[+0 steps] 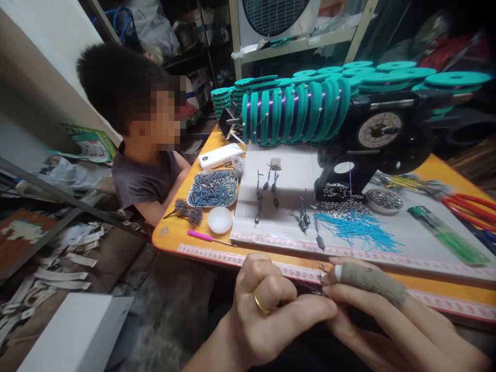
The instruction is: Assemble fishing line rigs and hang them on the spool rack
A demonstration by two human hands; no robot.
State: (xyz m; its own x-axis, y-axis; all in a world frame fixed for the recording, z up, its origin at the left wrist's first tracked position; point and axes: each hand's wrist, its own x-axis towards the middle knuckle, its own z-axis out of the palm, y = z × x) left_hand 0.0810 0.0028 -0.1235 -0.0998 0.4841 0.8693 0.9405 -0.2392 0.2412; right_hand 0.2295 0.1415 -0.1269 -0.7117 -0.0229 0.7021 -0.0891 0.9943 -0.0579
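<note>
My left hand point(267, 305), with a gold ring on one finger, and my right hand point(380, 315), with a grey cloth sleeve over its forefinger, meet at the fingertips just in front of the table's near edge. Together they pinch a small dark hook-like piece point(321, 274) with a thin line; its details are too small to tell. Beyond them, on a white mat point(287, 206), lie several finished dark rigs point(271, 191), a pile of thin blue tubes point(358, 227) and small silver beads point(341, 199).
A black winding machine point(372, 139) with teal spools point(294, 111) stands at the back. A tray of beads point(213, 188), white dish point(219, 219), pink tool point(201, 236), green lighter point(447, 235) and red pliers point(468, 206) lie around. A person point(143, 155) sits at the table's left end.
</note>
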